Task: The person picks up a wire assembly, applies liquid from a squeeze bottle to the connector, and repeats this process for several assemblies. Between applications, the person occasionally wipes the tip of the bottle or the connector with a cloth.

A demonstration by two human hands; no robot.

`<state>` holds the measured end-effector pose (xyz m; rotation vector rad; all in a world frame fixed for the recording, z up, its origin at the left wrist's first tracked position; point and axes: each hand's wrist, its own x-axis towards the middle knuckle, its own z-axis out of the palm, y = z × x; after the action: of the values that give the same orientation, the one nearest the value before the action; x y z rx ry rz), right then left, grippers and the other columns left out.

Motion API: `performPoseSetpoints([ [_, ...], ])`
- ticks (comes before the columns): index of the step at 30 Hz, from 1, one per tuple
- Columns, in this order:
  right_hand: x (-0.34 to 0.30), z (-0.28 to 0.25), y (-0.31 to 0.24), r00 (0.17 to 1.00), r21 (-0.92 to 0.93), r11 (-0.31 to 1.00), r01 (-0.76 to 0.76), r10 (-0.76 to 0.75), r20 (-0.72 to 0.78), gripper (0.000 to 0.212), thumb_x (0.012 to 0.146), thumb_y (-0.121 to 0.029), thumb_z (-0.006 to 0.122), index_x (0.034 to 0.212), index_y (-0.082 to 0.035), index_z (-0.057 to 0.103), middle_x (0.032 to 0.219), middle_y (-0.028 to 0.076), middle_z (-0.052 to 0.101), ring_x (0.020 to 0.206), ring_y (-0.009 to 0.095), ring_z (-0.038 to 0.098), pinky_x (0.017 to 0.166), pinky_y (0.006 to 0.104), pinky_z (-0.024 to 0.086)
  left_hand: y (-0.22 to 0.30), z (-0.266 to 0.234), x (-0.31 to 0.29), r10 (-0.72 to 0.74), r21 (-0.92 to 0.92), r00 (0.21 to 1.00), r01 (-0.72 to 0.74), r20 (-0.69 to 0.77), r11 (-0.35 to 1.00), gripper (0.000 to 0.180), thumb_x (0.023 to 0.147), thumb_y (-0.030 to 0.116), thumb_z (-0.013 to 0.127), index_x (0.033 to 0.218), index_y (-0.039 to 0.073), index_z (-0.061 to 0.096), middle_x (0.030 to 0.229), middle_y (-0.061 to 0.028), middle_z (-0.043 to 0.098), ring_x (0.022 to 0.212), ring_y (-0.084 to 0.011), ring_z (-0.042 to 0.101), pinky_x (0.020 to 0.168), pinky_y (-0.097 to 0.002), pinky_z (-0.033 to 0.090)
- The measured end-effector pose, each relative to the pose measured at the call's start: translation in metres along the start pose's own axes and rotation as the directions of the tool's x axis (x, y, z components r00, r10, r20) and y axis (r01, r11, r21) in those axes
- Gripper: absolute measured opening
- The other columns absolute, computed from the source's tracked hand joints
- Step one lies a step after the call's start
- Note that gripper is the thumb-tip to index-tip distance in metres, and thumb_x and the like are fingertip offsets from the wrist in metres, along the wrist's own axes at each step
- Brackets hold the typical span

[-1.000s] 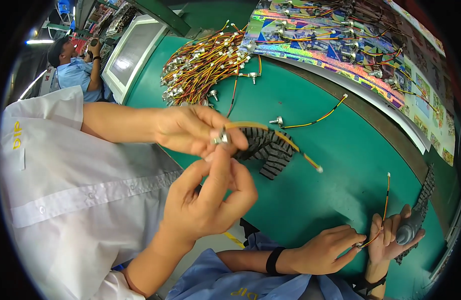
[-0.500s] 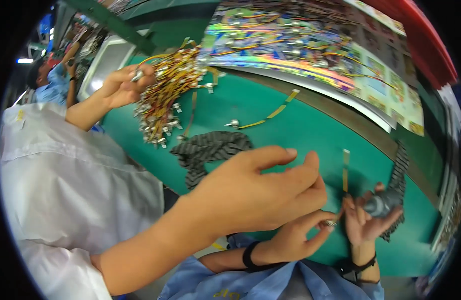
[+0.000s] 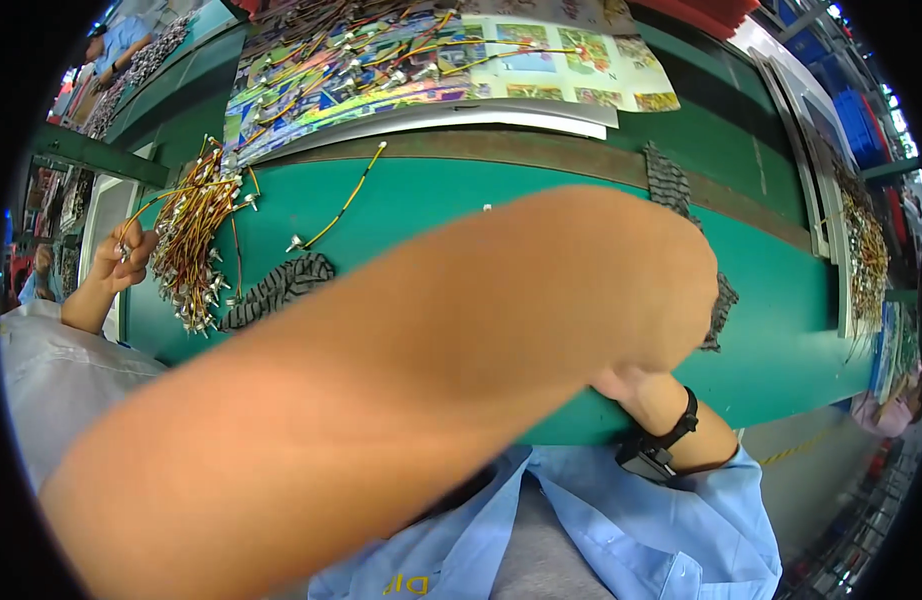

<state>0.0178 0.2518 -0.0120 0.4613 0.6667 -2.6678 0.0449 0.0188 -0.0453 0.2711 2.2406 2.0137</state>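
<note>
You are in an electronics assembly workshop: a long green workbench [image 3: 781,300] spans your view, wired potentiometers [image 3: 196,245] are heaped toward nine o'clock, more lie across a printed sheet [image 3: 631,70] near twelve, blue plastic bins [image 3: 861,122] stand at two, and a blue-shirted co-worker [image 3: 126,42] shows at ten.

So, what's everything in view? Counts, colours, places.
Potentiometer pile: one, yellow and red leads, left.
Loose potentiometer: at least one, yellow lead, right of pile.
Printed sheets: count unclear, multicoloured, far side, under more potentiometers.
Striped cloths: two, grey and black, left and right.
Workbench: one, green, centre.
Background people: at least two, blue, pink clothes, edges.
Co-worker's left hand: one, bare, far left, holding potentiometer.
Co-worker's right arm: one, bare, across centre.
Own right hand: one, mostly hidden, black watch, lower right.
</note>
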Motion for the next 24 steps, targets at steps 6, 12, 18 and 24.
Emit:
performPoseSetpoints([
  [6,0.010,0.025,0.014,0.994,0.014,0.994,0.108,-0.108,0.010,0.059,0.089,-0.042,0.061,0.134,-0.004,0.053,0.117,0.011,0.063,0.109,0.024,0.062,0.096,0.0465,0.051,0.023,0.005,0.021,-0.117,-0.404,0.992,0.123,0.039,0.907,0.023,0.098,0.004,0.057,0.119,-0.004,0.061,0.110,-0.0145,0.064,0.102,-0.0255,0.060,0.089,-0.0376,0.048],
  [12,0.020,0.044,0.002,0.893,-0.040,0.991,0.130,-0.100,0.439,0.052,0.089,-0.026,0.066,0.132,-0.001,0.053,0.103,0.006,0.063,0.092,0.019,0.060,0.081,0.0386,0.051,0.034,0.012,0.024,-0.083,-0.384,0.996,0.060,-0.043,0.921,0.023,0.097,0.000,0.055,0.119,-0.006,0.057,0.088,-0.0119,0.065,0.079,-0.0154,0.059,0.074,-0.0302,0.048],
  [18,0.021,0.033,0.004,0.900,-0.682,0.604,0.413,-0.157,0.406,0.028,0.092,-0.007,0.065,0.118,0.001,0.061,0.093,0.005,0.060,0.085,0.015,0.055,0.084,0.0330,0.046,0.046,0.012,0.029,-0.076,-0.402,0.997,0.068,-0.003,0.913,0.024,0.096,-0.001,0.055,0.120,-0.007,0.057,0.091,-0.0119,0.067,0.083,-0.0152,0.061,0.075,-0.0292,0.049],
  [24,0.021,0.037,0.003,0.894,-0.760,0.488,0.430,-0.114,0.432,0.008,0.091,0.000,0.065,0.098,0.002,0.065,0.091,0.005,0.061,0.086,0.014,0.056,0.082,0.0311,0.045,0.038,0.017,0.024,-0.001,-0.317,0.999,-0.012,-0.039,0.948,0.030,0.092,-0.008,0.063,0.121,-0.008,0.061,0.105,-0.0113,0.066,0.094,-0.0130,0.062,0.082,-0.0263,0.050],
])
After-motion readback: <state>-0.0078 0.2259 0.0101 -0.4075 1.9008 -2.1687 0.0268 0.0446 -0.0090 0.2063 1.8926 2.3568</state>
